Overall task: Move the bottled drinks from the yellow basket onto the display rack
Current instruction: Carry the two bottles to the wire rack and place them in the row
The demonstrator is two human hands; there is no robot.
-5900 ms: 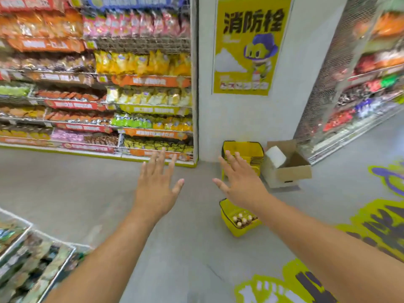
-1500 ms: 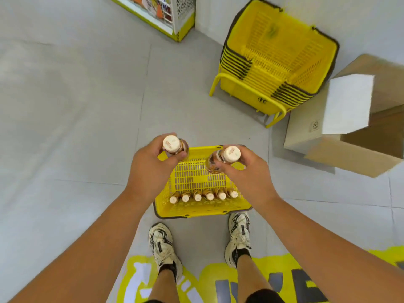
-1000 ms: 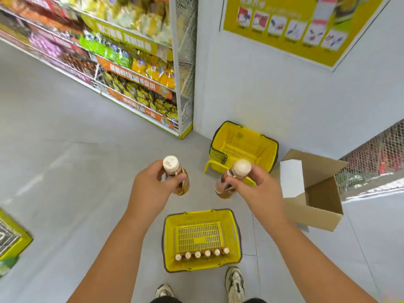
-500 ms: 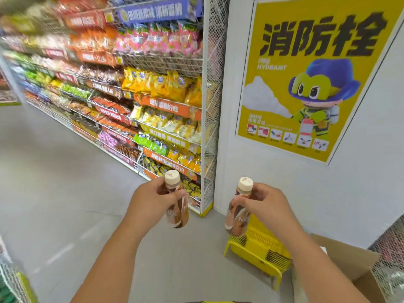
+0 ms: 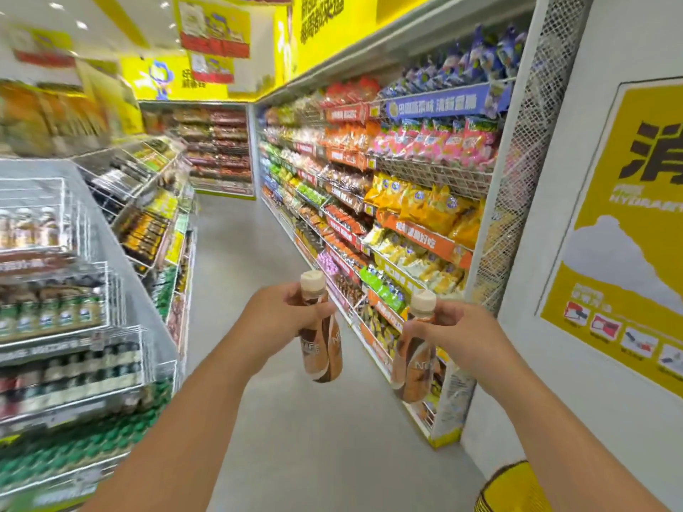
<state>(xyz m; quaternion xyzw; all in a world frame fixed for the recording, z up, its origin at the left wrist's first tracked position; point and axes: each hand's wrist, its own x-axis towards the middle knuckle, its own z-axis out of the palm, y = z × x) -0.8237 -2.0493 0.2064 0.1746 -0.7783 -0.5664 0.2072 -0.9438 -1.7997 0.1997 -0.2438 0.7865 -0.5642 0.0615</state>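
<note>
Gripping one brown plastic cream-capped bottle [image 5: 320,341] in the left hand [image 5: 275,321]!
Right hand [image 5: 456,332] clutches a matching brown bottle [image 5: 414,358], both upright.

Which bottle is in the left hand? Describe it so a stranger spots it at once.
Start at the snack shelves along the right of the aisle. In front of them two hands hold brown drinks; the left hand grips the bottle nearer the aisle's middle, tilted, its cream cap higher.
</note>
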